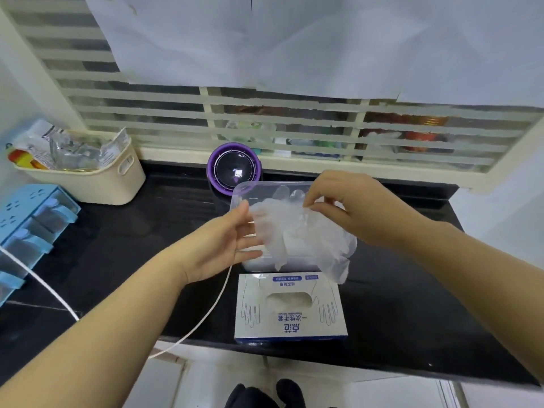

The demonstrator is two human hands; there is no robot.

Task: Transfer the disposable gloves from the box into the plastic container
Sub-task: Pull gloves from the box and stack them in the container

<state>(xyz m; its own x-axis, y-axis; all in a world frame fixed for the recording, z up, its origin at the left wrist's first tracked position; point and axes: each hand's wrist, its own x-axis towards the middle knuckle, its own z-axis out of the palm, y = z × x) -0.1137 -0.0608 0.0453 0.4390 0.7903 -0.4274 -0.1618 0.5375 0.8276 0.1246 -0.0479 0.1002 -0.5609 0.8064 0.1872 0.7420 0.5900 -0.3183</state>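
Centrally, the right hand [347, 207] pinches the top of a crumpled wad of clear gloves [297, 234] between thumb and curled fingertips. The wad is held up in the air, and its loose ends hang down toward the lower right. The left hand [226, 242] is spread, palm turned toward the wad. Its fingers are straight and touch the wad's left edge, with the thumb raised beside it.

Right behind and below the gloves sits the clear container [240, 191], open at the top, with something pale lying in its near end. Just in front of it, toward the bottom of the frame, the box [290, 316] lies flat near the edge of the black surface [123, 245]. More film shows through the oval slot in its top.

A white cable [212, 310] curves across the surface under the left forearm. A purple round object [234, 169] stands behind the container. A cream basket [112, 181] of packets sits at the upper left, and a blue rack [29, 219] at the left edge.
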